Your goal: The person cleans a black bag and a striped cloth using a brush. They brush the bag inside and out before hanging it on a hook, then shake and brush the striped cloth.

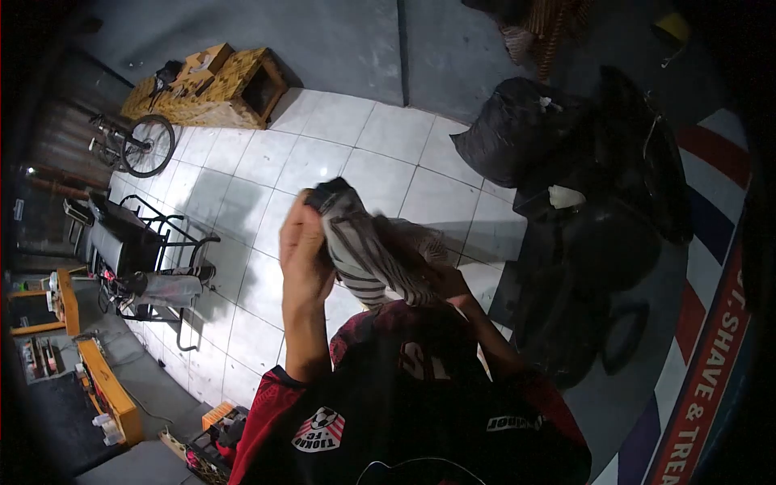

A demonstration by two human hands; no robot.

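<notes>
In front of my chest hangs a bunched striped cloth (pixel 360 246), grey-white with dark stripes and a dark band at its top end. My left hand (pixel 304 236) grips it near that dark end, the thumb pressed against the fabric. Lower down on the other side, my right hand (pixel 443 279) is closed on the cloth's looser part; shadow and fabric hide most of its fingers. Whether the cloth is a garment cannot be made out.
Black plastic bags (pixel 509 133) and a dark chair (pixel 606 242) stand at the right. A black-framed chair (pixel 133 242) is at the left, with a bicycle (pixel 148 147) beyond. A patterned low table (pixel 234 89) stands by the wall. White tiles (pixel 323 153) cover the floor.
</notes>
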